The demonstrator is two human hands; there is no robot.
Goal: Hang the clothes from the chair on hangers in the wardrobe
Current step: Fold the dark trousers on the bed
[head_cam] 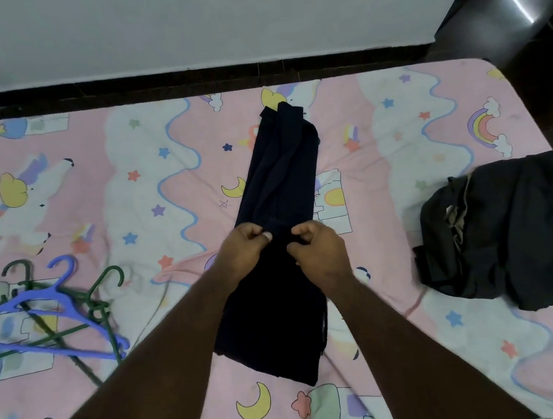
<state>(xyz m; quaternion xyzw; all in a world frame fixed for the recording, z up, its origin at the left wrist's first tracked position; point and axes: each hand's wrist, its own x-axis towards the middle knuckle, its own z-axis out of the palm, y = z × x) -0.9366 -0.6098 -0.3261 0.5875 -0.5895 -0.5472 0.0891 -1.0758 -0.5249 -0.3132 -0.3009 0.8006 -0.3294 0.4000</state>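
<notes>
Head view: dark navy garment [278,209] lying lengthwise mid-bed [395,121]. Left hand [245,250] and right hand [320,252] both pinching its fabric at middle. Hangers [57,311] lying left; dark grey clothes pile [516,228] sitting right.

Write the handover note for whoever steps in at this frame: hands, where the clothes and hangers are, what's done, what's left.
Left hand and right hand both pinch the dark navy garment at its middle; it lies folded lengthwise on the bed.
Hangers, blue and green, lie in a loose pile at the bed's left side.
A second dark garment sits crumpled at the right edge.
Done: nothing is on a hanger in this view.
Left: put each garment on a hanger and carry both to the wardrobe, which is not clearly in view.
</notes>
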